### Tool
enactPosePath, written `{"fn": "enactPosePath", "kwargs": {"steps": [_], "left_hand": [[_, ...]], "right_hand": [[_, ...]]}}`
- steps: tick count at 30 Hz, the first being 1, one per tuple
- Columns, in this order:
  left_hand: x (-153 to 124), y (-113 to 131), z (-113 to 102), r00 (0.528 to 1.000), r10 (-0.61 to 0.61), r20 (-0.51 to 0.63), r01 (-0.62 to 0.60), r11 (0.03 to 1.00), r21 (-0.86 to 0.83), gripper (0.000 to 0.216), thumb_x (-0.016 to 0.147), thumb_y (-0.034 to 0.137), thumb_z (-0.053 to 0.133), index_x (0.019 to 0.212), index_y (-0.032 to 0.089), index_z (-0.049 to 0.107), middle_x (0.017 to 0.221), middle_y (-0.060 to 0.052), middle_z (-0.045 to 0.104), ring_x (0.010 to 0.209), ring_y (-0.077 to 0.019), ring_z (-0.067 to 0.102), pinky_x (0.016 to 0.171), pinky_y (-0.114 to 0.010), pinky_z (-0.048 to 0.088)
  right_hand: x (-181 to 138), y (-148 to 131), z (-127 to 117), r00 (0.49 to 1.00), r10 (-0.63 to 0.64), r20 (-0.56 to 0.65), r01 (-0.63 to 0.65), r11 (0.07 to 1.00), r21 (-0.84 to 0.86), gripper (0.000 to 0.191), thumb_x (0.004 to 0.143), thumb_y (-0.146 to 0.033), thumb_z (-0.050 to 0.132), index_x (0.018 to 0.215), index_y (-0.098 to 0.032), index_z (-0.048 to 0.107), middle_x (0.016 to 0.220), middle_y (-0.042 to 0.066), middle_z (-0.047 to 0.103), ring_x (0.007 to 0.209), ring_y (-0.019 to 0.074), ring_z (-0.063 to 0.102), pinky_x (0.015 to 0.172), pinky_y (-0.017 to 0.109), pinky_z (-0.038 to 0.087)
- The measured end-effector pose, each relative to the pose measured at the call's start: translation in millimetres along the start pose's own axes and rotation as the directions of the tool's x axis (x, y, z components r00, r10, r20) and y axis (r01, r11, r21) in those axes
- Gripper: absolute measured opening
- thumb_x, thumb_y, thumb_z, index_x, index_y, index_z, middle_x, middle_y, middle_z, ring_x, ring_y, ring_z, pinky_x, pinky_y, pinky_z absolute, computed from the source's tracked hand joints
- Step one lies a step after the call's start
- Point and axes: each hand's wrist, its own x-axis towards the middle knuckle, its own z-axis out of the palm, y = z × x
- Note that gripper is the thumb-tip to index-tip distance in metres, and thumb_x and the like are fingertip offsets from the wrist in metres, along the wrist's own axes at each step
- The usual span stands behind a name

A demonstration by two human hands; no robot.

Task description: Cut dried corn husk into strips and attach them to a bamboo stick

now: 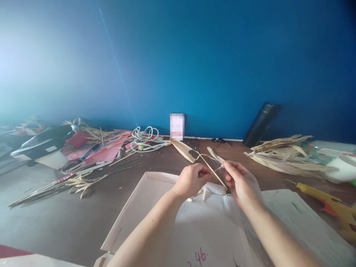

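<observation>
My left hand point(193, 180) is closed in a pinch over the far edge of an open white cardboard box point(211, 222). Opposite it, my right hand point(241, 181) pinches the other end of a thin tan strip point(216, 170) that runs between my fingertips. A slim straw-coloured stick point(213, 171) slants behind the strip, between both hands. Beyond the hands lies a dried husk piece point(182, 150), broad and pale, with a dark ragged end. A short pale husk strip point(214, 154) rises beside my right fingertips; whether they hold it too, I cannot tell.
A phone point(177, 127) leans against the blue wall. Coiled pale cable point(146, 139) and bundled thin sticks point(55, 189) lie left. At right are a black roll point(261, 124), dried husks point(289, 155), a yellow glue gun point(328, 200) and a paper-covered pad point(300, 215). Keys point(220, 141) lie near the wall.
</observation>
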Motion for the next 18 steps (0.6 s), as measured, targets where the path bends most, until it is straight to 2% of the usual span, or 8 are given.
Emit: {"fn": "enactPosePath", "kwargs": {"steps": [5,8,10,12,14,18], "left_hand": [[3.0,-9.0,-5.6,0.998,-0.038,-0.041,0.04,0.998,0.047,0.012,0.073,0.027,0.057,0.077,0.02,0.066,0.069,0.002,0.064,0.062,-0.0103,0.05,0.058,-0.02,0.035],[6.8,-16.9,-12.8,0.983,-0.089,-0.161,0.103,0.992,0.078,0.01,0.071,0.025,0.057,0.074,0.019,0.065,0.069,0.001,0.064,0.063,-0.0109,0.052,0.058,-0.021,0.035],[9.5,-20.4,-17.2,0.964,-0.142,-0.226,0.144,0.99,-0.004,0.011,0.072,0.026,0.056,0.074,0.018,0.064,0.069,0.0,0.064,0.062,-0.0108,0.052,0.056,-0.021,0.035],[11.1,-20.5,-19.1,0.96,-0.184,-0.21,0.153,0.975,-0.159,0.014,0.072,0.029,0.056,0.076,0.017,0.063,0.07,-0.001,0.064,0.058,-0.0097,0.05,0.053,-0.02,0.035],[11.1,-16.9,-17.7,0.97,-0.194,-0.145,0.143,0.941,-0.306,0.018,0.072,0.031,0.057,0.079,0.016,0.063,0.071,-0.002,0.064,0.054,-0.0083,0.047,0.049,-0.019,0.034],[7.7,-4.3,-8.1,0.985,-0.17,-0.031,0.14,0.889,-0.437,0.02,0.072,0.031,0.059,0.081,0.014,0.063,0.071,-0.002,0.064,0.051,-0.0059,0.043,0.046,-0.018,0.031]], "right_hand": [[4.3,-5.5,-2.4,0.997,-0.029,-0.069,0.038,0.99,0.135,0.018,0.069,-0.032,0.074,0.076,-0.018,0.067,0.078,0.001,0.062,0.048,0.003,0.04,0.037,0.015,0.027],[7.0,-8.1,-5.3,0.994,-0.039,-0.101,0.056,0.982,0.179,0.017,0.068,-0.03,0.075,0.077,-0.018,0.067,0.082,0.001,0.063,0.048,0.0029,0.04,0.037,0.015,0.029],[8.3,-9.2,-7.0,0.993,-0.035,-0.112,0.056,0.981,0.188,0.017,0.068,-0.03,0.075,0.077,-0.018,0.067,0.082,0.002,0.063,0.048,0.0028,0.04,0.037,0.014,0.03],[9.0,-9.1,-7.8,0.994,-0.025,-0.109,0.045,0.982,0.183,0.017,0.067,-0.029,0.076,0.077,-0.018,0.068,0.082,0.002,0.063,0.048,0.0028,0.04,0.036,0.014,0.03],[8.7,-8.1,-7.4,0.996,-0.005,-0.094,0.021,0.986,0.166,0.017,0.068,-0.03,0.075,0.078,-0.018,0.069,0.083,0.002,0.063,0.049,0.0029,0.04,0.036,0.014,0.03],[6.2,-5.2,-4.3,0.998,0.049,-0.037,-0.044,0.99,0.137,0.018,0.067,-0.032,0.075,0.078,-0.017,0.071,0.086,0.003,0.064,0.05,0.0035,0.04,0.036,0.014,0.031]]}}
